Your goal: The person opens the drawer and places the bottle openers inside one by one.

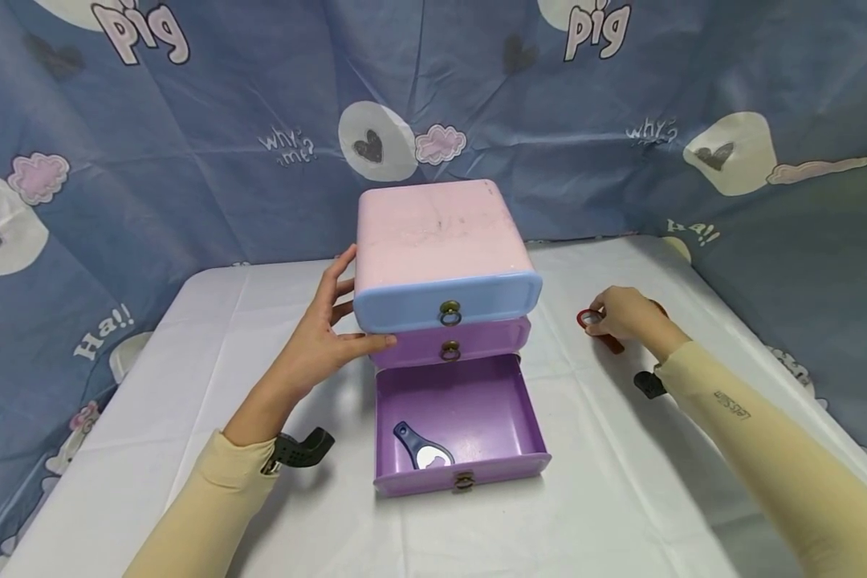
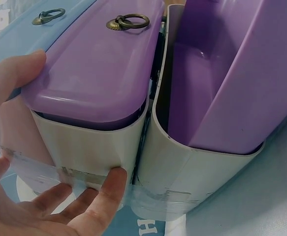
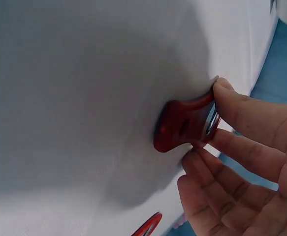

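Note:
A stacked drawer cabinet [image 1: 441,233] stands in the middle, with a pink top, a blue upper drawer and purple drawers below. My left hand [image 1: 316,341] rests against its left side, fingers spread along the wall and thumb on the front edge by the purple middle drawer [image 2: 89,69]. The bottom drawer [image 1: 477,401] is pulled out; a dark blue paddle-shaped piece [image 1: 413,440] with a pale face lies in it. To the right, my right hand [image 1: 624,315] pinches a small red paddle-shaped piece [image 3: 182,123] by its round end, its handle pointing down close to the cloth.
Another red piece [image 3: 149,226] lies near the right hand, partly hidden by it in the head view. White cloth [image 1: 592,498] covers the table. A printed blue curtain [image 1: 260,104] hangs behind. Ring pulls [image 1: 450,313] hang on the drawer fronts.

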The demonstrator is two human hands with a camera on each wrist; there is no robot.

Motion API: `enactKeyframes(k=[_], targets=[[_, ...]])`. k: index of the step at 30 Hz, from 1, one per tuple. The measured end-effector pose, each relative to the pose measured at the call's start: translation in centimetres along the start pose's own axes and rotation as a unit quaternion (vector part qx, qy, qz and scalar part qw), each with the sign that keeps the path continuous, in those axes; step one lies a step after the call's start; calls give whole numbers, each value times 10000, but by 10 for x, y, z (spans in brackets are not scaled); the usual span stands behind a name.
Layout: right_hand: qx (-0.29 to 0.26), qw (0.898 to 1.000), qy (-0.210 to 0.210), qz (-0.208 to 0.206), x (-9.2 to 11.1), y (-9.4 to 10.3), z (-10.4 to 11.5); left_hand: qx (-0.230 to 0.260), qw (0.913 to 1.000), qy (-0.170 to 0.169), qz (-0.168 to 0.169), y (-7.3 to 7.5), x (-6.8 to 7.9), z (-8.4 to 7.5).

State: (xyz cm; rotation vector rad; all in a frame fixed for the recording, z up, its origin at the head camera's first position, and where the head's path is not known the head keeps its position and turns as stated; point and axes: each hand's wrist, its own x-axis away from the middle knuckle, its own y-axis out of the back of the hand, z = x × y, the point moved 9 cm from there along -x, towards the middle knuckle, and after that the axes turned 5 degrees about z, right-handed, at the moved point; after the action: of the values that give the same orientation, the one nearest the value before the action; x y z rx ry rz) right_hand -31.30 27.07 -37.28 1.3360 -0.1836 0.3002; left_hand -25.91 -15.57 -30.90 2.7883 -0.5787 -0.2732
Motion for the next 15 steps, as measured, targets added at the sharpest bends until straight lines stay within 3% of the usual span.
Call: enactKeyframes(k=[6, 15], targets=[[-120, 9994, 256, -197, 6, -5, 10, 9, 10000, 18, -9, 2, 0, 2], [-665, 9973, 226, -234, 20, -1, 8, 32, 10000, 0, 15, 1, -1, 1]])
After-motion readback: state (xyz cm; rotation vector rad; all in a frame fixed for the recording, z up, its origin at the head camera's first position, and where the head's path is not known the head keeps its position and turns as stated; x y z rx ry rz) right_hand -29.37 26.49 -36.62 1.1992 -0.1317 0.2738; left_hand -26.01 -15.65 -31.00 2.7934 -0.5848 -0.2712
